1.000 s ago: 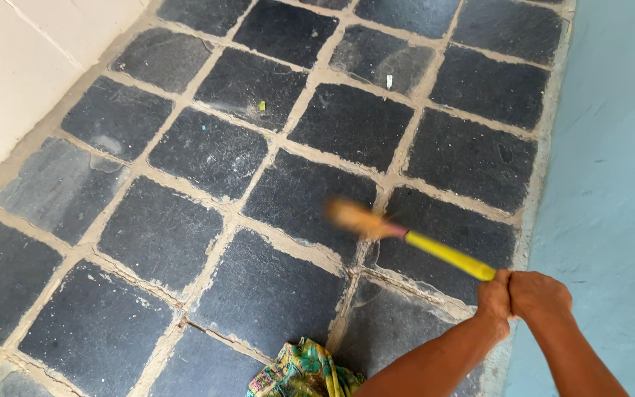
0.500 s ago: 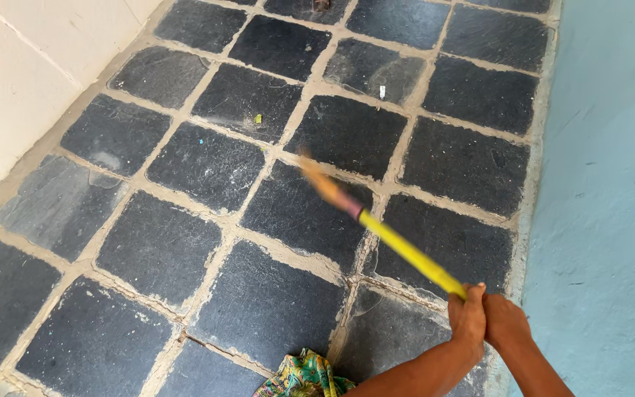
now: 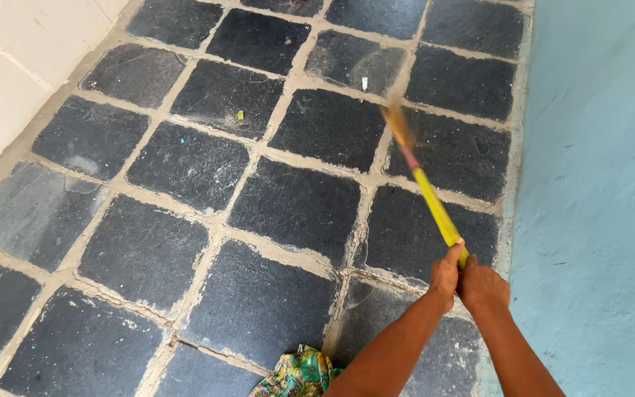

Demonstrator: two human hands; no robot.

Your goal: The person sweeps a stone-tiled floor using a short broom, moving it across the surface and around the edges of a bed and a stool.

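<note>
Tiled floor [image 3: 273,206], both hands on broom [image 3: 435,206]

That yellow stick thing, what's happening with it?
A person grips the yellow handle of a broom with both hands, the left hand and the right hand pressed together at its end. The blurred brush end points out over a floor of dark stone tiles with sandy joints, beside a light blue wall. Small scraps of litter lie on tiles farther away. A patterned green cloth shows at the bottom edge.
</note>
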